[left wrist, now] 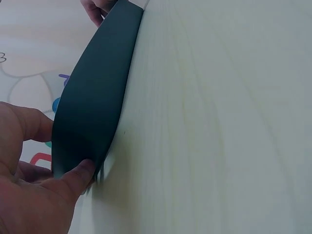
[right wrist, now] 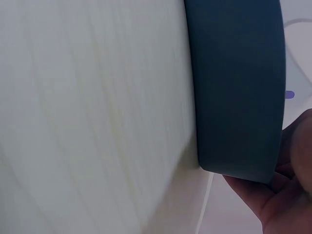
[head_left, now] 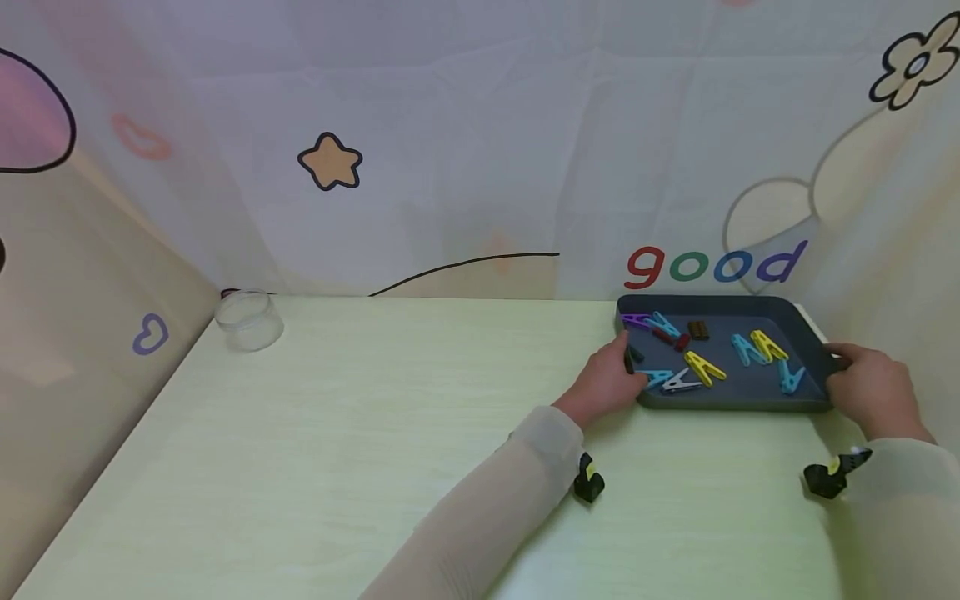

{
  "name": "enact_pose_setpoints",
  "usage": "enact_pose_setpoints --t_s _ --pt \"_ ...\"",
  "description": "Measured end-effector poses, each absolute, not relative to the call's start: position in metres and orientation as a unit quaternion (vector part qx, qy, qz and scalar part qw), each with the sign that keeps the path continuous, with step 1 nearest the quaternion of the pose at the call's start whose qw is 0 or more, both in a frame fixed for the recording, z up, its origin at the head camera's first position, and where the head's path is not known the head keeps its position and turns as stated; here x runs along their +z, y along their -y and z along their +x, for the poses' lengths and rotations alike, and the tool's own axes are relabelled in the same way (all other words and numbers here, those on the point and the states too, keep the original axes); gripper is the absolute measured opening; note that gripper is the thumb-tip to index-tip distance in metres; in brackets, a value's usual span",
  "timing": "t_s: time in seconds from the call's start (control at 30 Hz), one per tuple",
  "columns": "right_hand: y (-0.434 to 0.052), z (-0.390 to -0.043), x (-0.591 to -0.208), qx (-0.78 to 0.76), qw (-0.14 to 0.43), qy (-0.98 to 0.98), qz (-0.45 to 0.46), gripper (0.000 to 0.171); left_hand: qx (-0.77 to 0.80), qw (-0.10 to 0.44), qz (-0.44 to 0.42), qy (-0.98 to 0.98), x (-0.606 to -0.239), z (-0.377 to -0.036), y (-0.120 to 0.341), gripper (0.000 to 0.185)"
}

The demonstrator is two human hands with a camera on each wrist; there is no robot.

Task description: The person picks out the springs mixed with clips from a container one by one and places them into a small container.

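A dark grey rectangular tray [head_left: 750,395] sits at the back right of the table, by the wall. My left hand [head_left: 603,382] grips its left end, thumb at the near corner and fingers along the side. The right hand [head_left: 873,387] holds the opposite end, fingers at the rim; in the right wrist view part of that hand [right wrist: 292,180] is behind the tray's end wall [right wrist: 239,97]. In the tray lie several small clothespins: yellow [head_left: 705,368], light blue [head_left: 750,350], purple [head_left: 637,320] and whitish [head_left: 678,383], plus small brown pieces [head_left: 698,331].
A clear round plastic container [head_left: 251,323] stands at the table's back left corner. The pale wooden table [head_left: 337,450] meets a printed cloth backdrop [head_left: 465,150] behind, with cloth on both sides.
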State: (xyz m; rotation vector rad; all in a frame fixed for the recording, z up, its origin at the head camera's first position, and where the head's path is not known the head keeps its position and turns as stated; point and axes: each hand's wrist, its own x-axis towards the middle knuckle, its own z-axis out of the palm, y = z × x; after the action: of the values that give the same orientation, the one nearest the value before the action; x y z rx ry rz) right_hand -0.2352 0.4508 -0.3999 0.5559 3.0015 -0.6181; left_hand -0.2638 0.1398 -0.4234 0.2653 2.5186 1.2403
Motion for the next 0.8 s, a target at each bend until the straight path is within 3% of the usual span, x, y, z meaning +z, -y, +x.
enact_pose_setpoints --t_s 0.8 --pt "-0.435 -0.228 -0.401 -0.191 0.013 -0.974 0.123 0.056 0.455 0.15 0.117 -0.87 -0.422 -0.261 -0.11 0.074"
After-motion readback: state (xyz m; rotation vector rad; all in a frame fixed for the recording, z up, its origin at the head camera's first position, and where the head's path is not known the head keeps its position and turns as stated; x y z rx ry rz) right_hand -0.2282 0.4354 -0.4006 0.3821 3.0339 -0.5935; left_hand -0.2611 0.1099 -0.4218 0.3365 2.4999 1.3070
